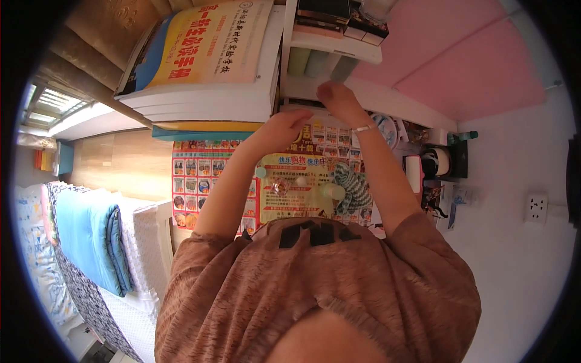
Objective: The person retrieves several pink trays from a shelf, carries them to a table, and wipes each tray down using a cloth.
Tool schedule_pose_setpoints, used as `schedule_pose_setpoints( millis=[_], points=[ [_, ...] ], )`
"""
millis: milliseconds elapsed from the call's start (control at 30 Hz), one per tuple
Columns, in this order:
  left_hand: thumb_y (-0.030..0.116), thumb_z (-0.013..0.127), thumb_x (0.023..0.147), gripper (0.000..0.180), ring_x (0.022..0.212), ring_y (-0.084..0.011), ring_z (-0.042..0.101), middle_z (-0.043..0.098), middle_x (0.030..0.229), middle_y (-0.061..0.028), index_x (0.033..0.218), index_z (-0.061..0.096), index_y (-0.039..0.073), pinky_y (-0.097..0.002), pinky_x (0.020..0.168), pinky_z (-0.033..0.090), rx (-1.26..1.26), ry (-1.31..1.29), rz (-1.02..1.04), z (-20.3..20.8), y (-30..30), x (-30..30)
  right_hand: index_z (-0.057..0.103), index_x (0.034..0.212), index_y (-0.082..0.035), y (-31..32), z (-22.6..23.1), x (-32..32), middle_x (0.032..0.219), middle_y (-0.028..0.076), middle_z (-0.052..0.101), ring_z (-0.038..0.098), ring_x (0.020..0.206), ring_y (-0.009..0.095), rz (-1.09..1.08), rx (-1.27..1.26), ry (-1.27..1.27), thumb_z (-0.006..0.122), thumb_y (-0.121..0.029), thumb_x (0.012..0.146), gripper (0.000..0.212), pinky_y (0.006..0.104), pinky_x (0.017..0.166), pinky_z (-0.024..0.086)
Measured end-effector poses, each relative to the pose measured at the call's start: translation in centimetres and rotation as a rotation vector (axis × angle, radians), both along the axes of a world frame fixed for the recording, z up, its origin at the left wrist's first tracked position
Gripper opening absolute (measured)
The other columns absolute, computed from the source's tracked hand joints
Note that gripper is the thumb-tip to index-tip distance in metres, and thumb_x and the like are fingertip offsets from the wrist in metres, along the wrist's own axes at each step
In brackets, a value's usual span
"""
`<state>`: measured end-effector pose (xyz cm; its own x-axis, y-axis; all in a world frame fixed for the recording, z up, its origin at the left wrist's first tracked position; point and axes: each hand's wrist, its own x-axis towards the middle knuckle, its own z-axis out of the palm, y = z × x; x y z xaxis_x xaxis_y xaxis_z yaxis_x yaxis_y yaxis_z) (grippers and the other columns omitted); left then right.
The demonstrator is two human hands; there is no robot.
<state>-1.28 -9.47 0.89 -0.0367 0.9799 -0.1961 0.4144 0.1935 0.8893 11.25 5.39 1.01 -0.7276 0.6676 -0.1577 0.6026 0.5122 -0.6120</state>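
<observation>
Both my arms reach forward over a table covered with a colourful printed sheet (pixel 215 181). My left hand (pixel 285 131) hangs above its far part, fingers stretched toward the right, with nothing visible in them. Farther off and to the right, my right hand (pixel 338 98) is raised before a white shelf unit (pixel 339 42), its fingers curled in; what they hold, if anything, is hidden. Between my forearms lie a small clear container (pixel 279 187), a little white piece (pixel 301 181), a pale green round piece (pixel 261 172), a pale green cup-like thing (pixel 332 192) and a striped green-and-white knitted piece (pixel 353 187).
A big printed booklet (pixel 200 45) lies on the white stack or cabinet at the far left. Dark boxes (pixel 327 15) sit on the shelf. Beside the right wall stand a black-and-white round object (pixel 437 162) and other small items. A blue folded quilt (pixel 91 233) lies at left.
</observation>
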Motion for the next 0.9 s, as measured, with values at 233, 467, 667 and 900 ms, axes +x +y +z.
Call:
schedule_pose_setpoints(
  millis=[233,467,667,900],
  points=[
    [0.014,0.045,0.087,0.025,0.081,-0.0268,0.059,0.060,0.092,-0.0156,0.107,0.052,0.002,-0.0325,0.070,0.045,0.126,-0.082,0.098,2.0,-7.9,-1.3,0.052,0.107,-0.004,-8.9,0.5,4.7,0.095,0.014,0.060,0.057,0.089,0.027,0.367,-0.251,-0.044,0.059,-0.037,0.075,0.046,0.0332,0.077,0.044],
    [0.014,0.047,0.085,0.028,0.082,-0.0307,0.058,0.060,0.088,-0.0166,0.111,0.049,0.003,-0.0347,0.070,0.045,0.015,0.014,0.170,-1.4,-12.4,0.7,0.043,0.118,-0.008,-16.2,-1.1,4.1,0.093,0.012,0.059,0.054,0.094,0.028,0.492,0.148,-0.363,0.062,-0.045,0.068,0.066,0.0508,0.095,0.023],
    [0.010,0.043,0.085,0.037,0.095,-0.0388,0.052,0.054,0.102,-0.0250,0.120,0.036,0.001,-0.0422,0.078,0.042,0.036,0.037,0.099,-3.7,-13.8,2.5,0.049,0.107,-0.007,-19.1,-2.9,3.6,0.077,0.010,0.060,0.056,0.085,0.026,0.326,0.262,-0.221,0.065,-0.036,0.066,0.053,0.0487,0.093,0.022],
    [0.012,0.042,0.087,0.040,0.101,-0.0323,0.052,0.054,0.108,-0.0209,0.124,0.032,0.004,-0.0359,0.082,0.042,-0.039,0.042,0.073,-4.7,-13.7,2.3,0.051,0.095,-0.005,-19.5,-3.7,3.5,0.065,0.008,0.058,0.058,0.069,0.025,0.225,0.411,-0.053,0.065,-0.025,0.068,0.036,0.0438,0.084,0.029]
  ],
)
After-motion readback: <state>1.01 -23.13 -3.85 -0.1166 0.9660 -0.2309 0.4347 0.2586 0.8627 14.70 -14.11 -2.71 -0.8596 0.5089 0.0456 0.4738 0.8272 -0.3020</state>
